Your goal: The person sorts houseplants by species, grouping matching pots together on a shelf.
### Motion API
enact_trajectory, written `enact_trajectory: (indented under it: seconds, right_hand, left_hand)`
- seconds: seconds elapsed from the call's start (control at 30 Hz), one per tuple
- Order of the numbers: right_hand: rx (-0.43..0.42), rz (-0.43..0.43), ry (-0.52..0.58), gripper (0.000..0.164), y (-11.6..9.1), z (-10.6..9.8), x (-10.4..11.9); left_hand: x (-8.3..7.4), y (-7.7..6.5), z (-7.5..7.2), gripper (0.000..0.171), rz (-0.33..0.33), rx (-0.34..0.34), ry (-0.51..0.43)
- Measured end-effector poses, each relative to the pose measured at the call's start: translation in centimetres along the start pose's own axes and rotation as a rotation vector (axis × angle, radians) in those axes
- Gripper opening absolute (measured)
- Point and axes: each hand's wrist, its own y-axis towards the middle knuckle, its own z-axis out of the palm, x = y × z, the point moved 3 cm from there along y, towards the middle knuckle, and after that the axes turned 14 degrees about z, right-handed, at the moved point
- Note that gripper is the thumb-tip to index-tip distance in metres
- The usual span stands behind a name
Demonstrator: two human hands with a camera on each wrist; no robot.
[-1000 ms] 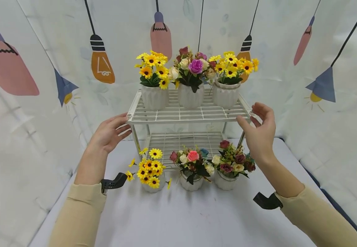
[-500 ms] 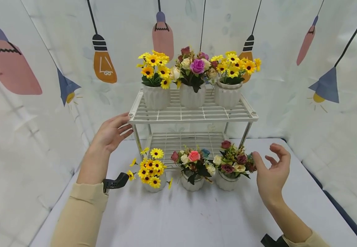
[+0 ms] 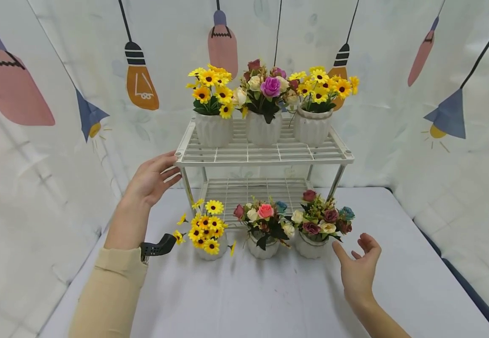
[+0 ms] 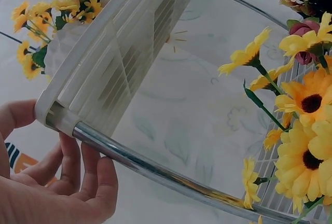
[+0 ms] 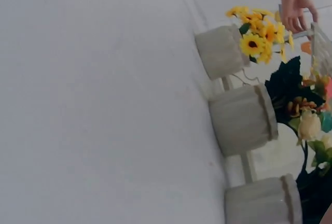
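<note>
A white two-tier wire rack [image 3: 265, 158] stands on the table. My left hand [image 3: 151, 180] holds its front left corner; in the left wrist view the thumb lies against the shelf corner [image 4: 57, 112] and the fingertips meet the metal leg [image 4: 155, 172]. My right hand [image 3: 360, 270] holds nothing, its thumb and fingers spread just right of the front right flower pot [image 3: 310, 246], which bears dark red, cream and blue roses [image 3: 326, 218]. Beside it stand a pot with a coral rose [image 3: 263, 248] and a pot of yellow daisies [image 3: 210, 249], both in front of the rack.
On the upper shelf sit a left pot of yellow daisies [image 3: 214, 131], a middle pot of mixed roses [image 3: 264, 129] and a right pot of yellow daisies [image 3: 312, 126]. A white cloth covers the table [image 3: 244, 300]. Behind hangs a curtain [image 3: 176, 56] printed with lamps.
My right hand has left the rack's front right corner and come down and nearer, beside the front right pot. My left hand has stayed at the left corner.
</note>
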Motion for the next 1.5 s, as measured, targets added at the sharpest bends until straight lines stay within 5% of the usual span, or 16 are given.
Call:
enact_trajectory:
  seconds: [0.2,0.53,0.97,1.5]
  right_hand:
    - [0.07,0.092,-0.053,0.089,0.5,0.9,-1.4]
    - [0.091,0.055,-0.056,0.103,1.4,4.1,-3.2]
    - [0.134,0.011,-0.005,0.091,1.8,5.7,-4.4]
    - [0.114,-0.005,0.012,0.09,1.6,5.2,-4.7]
  left_hand:
    - [-0.2,0.1,0.1,0.062,-0.001,0.004,-0.019]
    - [-0.2,0.1,0.0,0.064,0.004,-0.001,-0.021]
    - [-0.3,0.1,0.1,0.063,0.018,0.002,-0.028]
    - [0.1,0.0,0.0,0.064,0.008,0.011,-0.028]
